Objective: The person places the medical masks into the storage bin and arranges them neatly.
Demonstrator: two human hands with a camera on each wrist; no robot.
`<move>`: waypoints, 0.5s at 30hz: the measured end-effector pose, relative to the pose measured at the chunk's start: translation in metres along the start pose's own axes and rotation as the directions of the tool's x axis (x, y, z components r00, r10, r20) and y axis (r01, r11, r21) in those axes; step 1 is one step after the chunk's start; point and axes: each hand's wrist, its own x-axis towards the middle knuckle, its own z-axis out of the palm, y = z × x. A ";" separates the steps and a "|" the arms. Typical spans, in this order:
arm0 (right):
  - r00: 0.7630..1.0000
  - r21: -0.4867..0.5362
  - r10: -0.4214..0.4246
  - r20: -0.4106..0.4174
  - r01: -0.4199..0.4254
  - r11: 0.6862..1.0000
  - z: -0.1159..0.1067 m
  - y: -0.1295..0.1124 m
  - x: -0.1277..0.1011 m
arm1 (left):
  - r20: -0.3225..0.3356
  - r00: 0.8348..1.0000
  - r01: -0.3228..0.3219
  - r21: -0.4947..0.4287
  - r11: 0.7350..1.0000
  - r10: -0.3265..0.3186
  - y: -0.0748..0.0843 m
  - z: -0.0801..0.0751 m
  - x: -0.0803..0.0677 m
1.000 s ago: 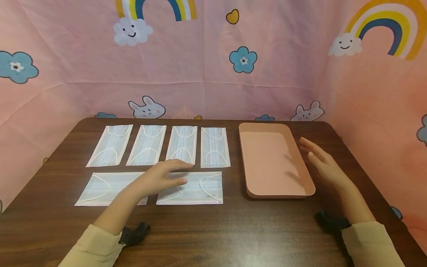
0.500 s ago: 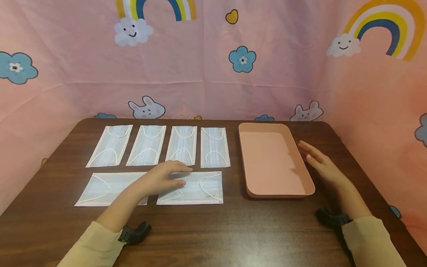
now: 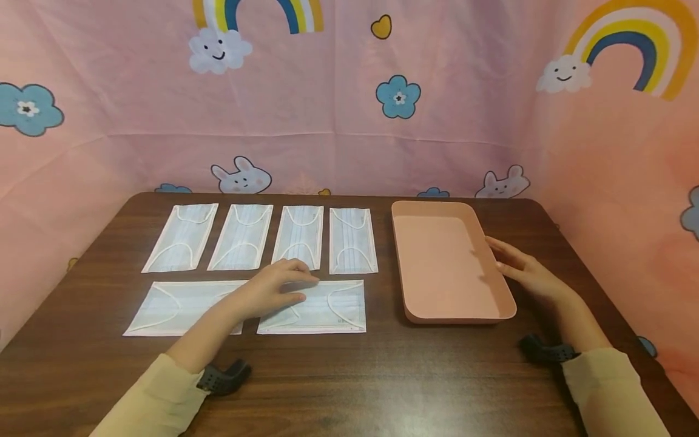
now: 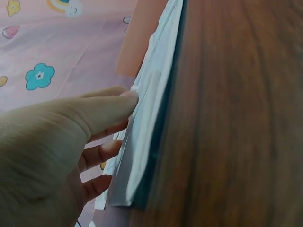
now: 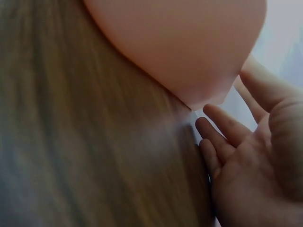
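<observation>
Several pale blue face masks with white ear loops lie flat on the table. In the head view my left hand (image 3: 267, 291) is over the right-hand mask (image 3: 338, 306) of the front row, fingers loosely bent. The left wrist view shows its thumb and fingertips close to that mask (image 4: 147, 127), with nothing pinched between them. At the right, my right hand (image 3: 532, 276) is beside the shallow pink tray (image 3: 459, 318), fingertips and thumb right at its right wall. In the right wrist view the fingers extend loosely near the tray's corner (image 5: 203, 90).
Behind the front row stands a back row of upright masks, such as the one nearest the tray (image 3: 352, 243). The front-left mask (image 3: 158, 309) is partly covered by my left forearm. A patterned pink cloth (image 3: 306, 103) surrounds the brown table (image 3: 382, 382).
My right hand has come down and left until its fingertips meet the tray's right wall. My left hand has barely shifted over the front mask. The tray and masks stay put.
</observation>
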 end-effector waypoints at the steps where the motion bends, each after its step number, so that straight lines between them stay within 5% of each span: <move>1: 1.000 -0.004 -0.004 0.009 0.004 1.000 -0.001 -0.001 0.000 | -0.004 1.000 -0.005 0.003 1.000 0.005 0.000 0.001 0.001; 8: 0.999 -0.088 0.031 0.018 -0.029 0.996 -0.006 -0.004 -0.002 | -0.014 1.000 -0.019 0.017 1.000 0.020 0.000 0.004 0.007; 15: 0.999 -0.104 0.036 0.029 -0.033 0.994 -0.005 -0.001 0.000 | 0.041 0.999 -0.007 -0.050 0.999 0.009 0.000 0.002 0.006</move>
